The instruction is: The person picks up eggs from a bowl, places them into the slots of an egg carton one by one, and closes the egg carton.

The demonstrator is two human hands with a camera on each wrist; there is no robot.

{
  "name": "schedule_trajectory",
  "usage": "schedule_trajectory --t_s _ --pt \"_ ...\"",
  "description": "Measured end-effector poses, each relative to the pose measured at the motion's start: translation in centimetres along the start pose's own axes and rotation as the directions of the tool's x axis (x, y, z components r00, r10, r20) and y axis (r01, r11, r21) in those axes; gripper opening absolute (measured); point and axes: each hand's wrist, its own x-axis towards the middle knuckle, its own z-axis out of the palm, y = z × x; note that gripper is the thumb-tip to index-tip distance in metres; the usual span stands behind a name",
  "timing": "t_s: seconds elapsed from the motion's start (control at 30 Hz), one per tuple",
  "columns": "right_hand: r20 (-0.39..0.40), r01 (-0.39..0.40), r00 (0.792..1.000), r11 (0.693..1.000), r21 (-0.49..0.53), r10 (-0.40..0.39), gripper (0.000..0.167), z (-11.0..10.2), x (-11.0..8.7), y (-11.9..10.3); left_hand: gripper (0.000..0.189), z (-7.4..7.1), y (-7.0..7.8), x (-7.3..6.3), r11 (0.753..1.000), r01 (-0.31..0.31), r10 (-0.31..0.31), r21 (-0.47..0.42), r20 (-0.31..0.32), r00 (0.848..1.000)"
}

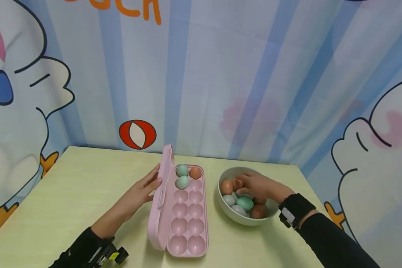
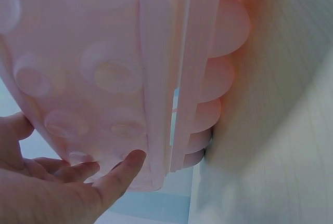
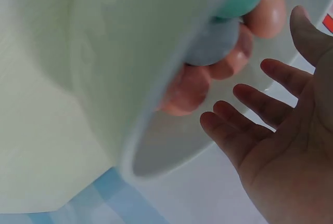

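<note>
A pink egg carton (image 1: 195, 195) stands lengthwise with its lid (image 1: 159, 208) raised on the left. At its far end sit two pale green eggs (image 1: 182, 182) and a brown egg (image 1: 195, 172). My left hand (image 1: 139, 195) touches the outside of the lid near its far end, thumb and fingertips against the bumpy face (image 2: 114, 76). My right hand (image 1: 259, 186) reaches over a pale bowl (image 1: 232, 173) of eggs. Its fingers are spread and loosely bent with nothing between them in the right wrist view. Beneath them lie brown (image 3: 268, 13), green (image 1: 245, 203) and pale grey eggs (image 1: 238, 210).
The carton and bowl stand side by side on a pale yellow table (image 1: 104, 175). Behind the table hangs a blue striped cloth (image 1: 204, 82) with cartoon figures. The bowl's rim (image 3: 156, 86) rises around the eggs.
</note>
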Motion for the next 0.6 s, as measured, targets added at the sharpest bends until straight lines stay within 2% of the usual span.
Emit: schedule_trajectory --t_s 0.07,0.23,0.33,0.43,0.5,0.6 --pt "0.011 -0.017 1.0 1.0 0.004 0.017 0.036 0.21 -0.06 0.27 0.067 0.03 -0.07 0.01 1.0 0.001 -0.001 0.001 0.0 1.0" --pt "0.021 -0.08 0.997 0.997 0.002 0.08 0.043 0.7 -0.18 0.77 0.068 0.11 -0.1 -0.07 1.0 0.001 -0.001 0.005 -0.002 1.0" --pt "0.02 -0.111 0.994 0.994 0.001 0.11 0.04 0.84 -0.21 0.77 0.068 0.14 -0.08 -0.11 1.0 0.001 -0.001 0.003 -0.002 1.0" --pt "0.039 -0.18 0.984 0.977 0.114 0.176 0.032 0.7 -0.35 0.46 0.068 0.16 -0.13 -0.05 1.0 0.001 -0.001 -0.001 -0.001 1.0" --pt "0.064 -0.274 0.962 0.93 0.244 0.266 0.026 0.53 -0.47 0.19 0.068 0.15 -0.13 -0.03 1.0 -0.001 0.001 -0.003 -0.001 1.0" --pt "0.087 -0.399 0.913 0.827 0.396 0.399 0.034 0.36 -0.67 -0.06 0.068 0.12 -0.18 0.05 1.0 -0.003 0.003 -0.005 0.0 1.0"
